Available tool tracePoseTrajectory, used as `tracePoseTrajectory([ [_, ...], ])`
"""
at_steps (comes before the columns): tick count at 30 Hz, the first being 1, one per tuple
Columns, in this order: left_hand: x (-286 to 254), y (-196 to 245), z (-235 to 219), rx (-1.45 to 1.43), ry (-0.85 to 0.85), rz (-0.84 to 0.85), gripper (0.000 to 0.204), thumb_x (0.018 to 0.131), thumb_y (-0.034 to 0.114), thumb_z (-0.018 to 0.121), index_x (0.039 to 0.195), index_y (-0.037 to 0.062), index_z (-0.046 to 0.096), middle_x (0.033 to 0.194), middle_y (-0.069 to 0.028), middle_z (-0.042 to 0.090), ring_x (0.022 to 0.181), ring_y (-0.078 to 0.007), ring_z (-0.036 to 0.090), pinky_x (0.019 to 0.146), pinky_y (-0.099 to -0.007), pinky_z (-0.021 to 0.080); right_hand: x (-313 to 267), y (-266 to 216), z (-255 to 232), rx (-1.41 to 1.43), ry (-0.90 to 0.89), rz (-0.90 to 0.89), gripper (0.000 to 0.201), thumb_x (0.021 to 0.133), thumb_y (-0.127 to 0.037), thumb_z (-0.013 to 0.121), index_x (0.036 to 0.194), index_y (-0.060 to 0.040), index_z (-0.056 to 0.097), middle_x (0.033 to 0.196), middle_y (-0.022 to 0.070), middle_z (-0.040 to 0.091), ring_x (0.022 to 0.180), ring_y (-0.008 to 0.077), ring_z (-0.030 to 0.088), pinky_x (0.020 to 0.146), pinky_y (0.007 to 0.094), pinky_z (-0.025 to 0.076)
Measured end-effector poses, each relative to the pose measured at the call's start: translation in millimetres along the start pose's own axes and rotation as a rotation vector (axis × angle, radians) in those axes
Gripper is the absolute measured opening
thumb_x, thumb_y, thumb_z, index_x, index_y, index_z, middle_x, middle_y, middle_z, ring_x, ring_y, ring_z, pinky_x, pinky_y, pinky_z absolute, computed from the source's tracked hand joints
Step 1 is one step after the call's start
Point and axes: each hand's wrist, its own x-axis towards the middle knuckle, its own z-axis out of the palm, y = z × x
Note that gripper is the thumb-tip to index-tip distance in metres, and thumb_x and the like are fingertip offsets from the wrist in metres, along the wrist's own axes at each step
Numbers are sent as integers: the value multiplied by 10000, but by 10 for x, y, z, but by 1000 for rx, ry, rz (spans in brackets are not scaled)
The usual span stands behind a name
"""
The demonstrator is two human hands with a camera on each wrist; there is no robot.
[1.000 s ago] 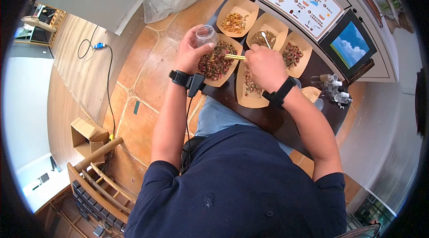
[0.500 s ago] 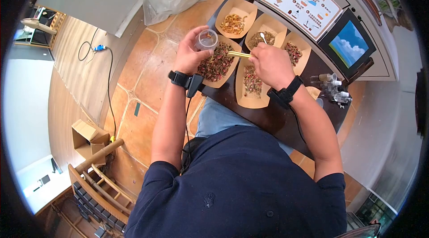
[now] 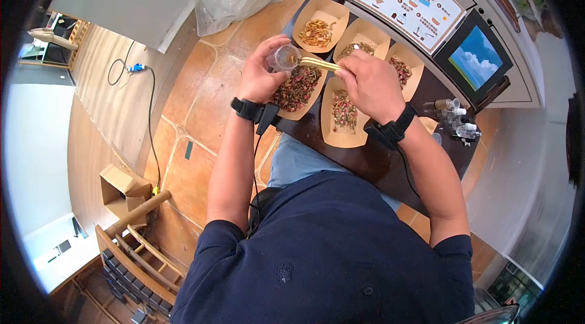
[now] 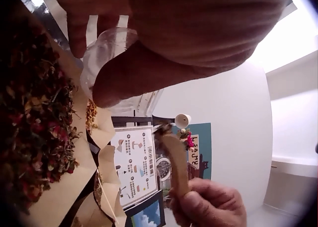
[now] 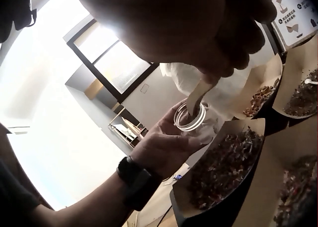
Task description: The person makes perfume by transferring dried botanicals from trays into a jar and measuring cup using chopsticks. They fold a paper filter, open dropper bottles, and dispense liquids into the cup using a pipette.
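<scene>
My left hand (image 3: 262, 74) grips a clear plastic jar (image 3: 283, 57), tilted with its mouth toward the right hand. A few brownish bits show inside it. My right hand (image 3: 373, 88) pinches a slim, pale wooden tool (image 4: 178, 162) with a curved end, which shows as parallel strips in the head view. Dark dried bits (image 4: 161, 130) sit at its tip. In the right wrist view, the tool's end overlaps the jar's ringed mouth (image 5: 198, 119). Below the jar stands a paper tray (image 3: 317, 94) of dried red and green petals (image 3: 294, 89).
More paper trays of dried plants stand around: yellowish pieces (image 3: 317, 33), brown bits with a white spoon (image 3: 365, 48), pinkish petals (image 3: 345, 111) and red buds (image 3: 400, 72). Small bottles (image 3: 457, 118) are on the dark table (image 3: 390, 172). Behind rise an instruction board (image 3: 408, 1) and a screen (image 3: 476, 50).
My right hand has lifted the wooden tool from over the petal tray up to the jar's mouth. My left hand has tipped the jar toward it.
</scene>
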Motion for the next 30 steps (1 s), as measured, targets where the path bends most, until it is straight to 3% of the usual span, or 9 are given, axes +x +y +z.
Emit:
tracePoseTrajectory([
  [2, -7, 39, 31, 73, -14, -18, 791, 716, -209, 736, 1460, 45, 644, 1615, -91, 548, 1499, -256, 528, 1271, -417, 435, 22, -42, 10, 13, 41, -10, 160, 1013, -234, 698, 969, -83, 726, 937, 111, 669, 875, 347, 714, 780, 488, 585],
  [10, 8, 117, 173, 259, -50, 15, 821, 755, -145, 796, 1526, 54, 597, 1486, -73, 645, 1389, -227, 622, 1220, -379, 484, 11, 26, 2, 18, 149, -16, 138, 1002, -225, 712, 954, -96, 715, 938, 116, 660, 871, 355, 706, 773, 485, 574],
  [13, 38, -14, 162, 94, -33, -71, 750, 753, -105, 803, 1465, 73, 650, 1441, -88, 670, 1332, -215, 655, 1143, -350, 527, -16, 204, -200, 24, 175, 28, 139, 997, -225, 716, 985, -88, 738, 943, 130, 672, 868, 379, 703, 771, 488, 572],
  [16, 39, 4, 184, 23, -32, -65, 787, 777, -103, 810, 1519, 56, 602, 1370, -96, 712, 1246, -201, 699, 1087, -345, 561, -23, 543, -409, 4, 265, 96, 169, 992, -232, 720, 1038, -82, 782, 964, 139, 707, 881, 396, 704, 777, 504, 566],
  [20, 71, 45, 290, -72, -26, -50, 807, 816, -101, 810, 1566, 10, 533, 1380, -108, 710, 1232, -199, 707, 1073, -355, 577, -108, 979, -620, -171, 220, 226, 199, 996, -266, 726, 1066, -98, 807, 1039, 144, 745, 954, 392, 733, 854, 501, 595],
  [22, 100, 42, 335, -114, -23, -53, 804, 836, -90, 810, 1576, -9, 507, 1416, -106, 686, 1264, -202, 691, 1088, -360, 575, -174, 1099, -688, -261, 70, 310, 217, 995, -270, 730, 1107, -105, 814, 1074, 150, 765, 1000, 388, 744, 895, 503, 603],
  [30, 127, 143, 483, -87, -81, -62, 785, 871, -69, 804, 1587, 5, 492, 1459, -110, 647, 1315, -211, 657, 1120, -369, 555, -516, 1378, -720, -307, -62, 545, 235, 953, -265, 795, 1106, -89, 824, 1047, 171, 782, 1020, 402, 747, 883, 519, 592],
])
